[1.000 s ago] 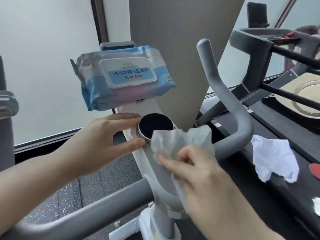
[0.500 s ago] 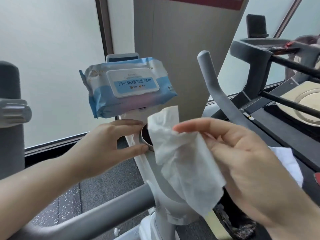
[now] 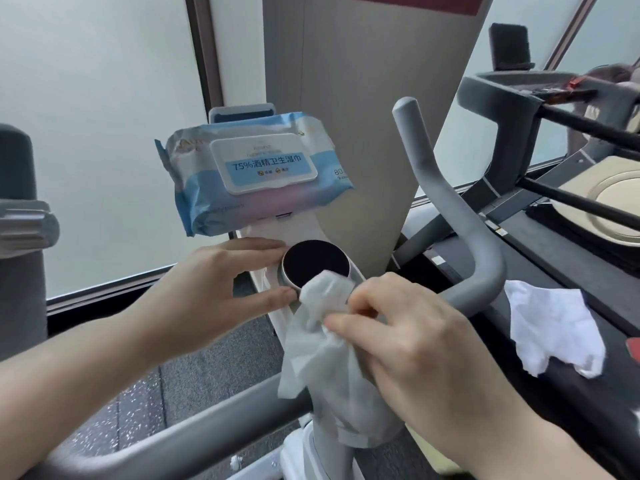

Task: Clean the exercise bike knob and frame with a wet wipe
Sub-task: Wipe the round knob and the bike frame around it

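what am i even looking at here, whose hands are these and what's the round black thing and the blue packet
This is one picture from a camera worn on a person's head, looking down at their own two bare hands. There is no robot. In front of them is an exercise bike: the white frame rises in the middle, with grey handlebars curving up at the right.

The round black thing is the bike's knob, with a silver rim. The left hand has thumb and fingers at its rim. The right hand pinches a wet wipe and presses its top corner against the knob's lower right edge.

The blue packet is a pack of wipes, propped above the knob. A second, crumpled wipe lies on the dark surface of the neighbouring machine at the right.
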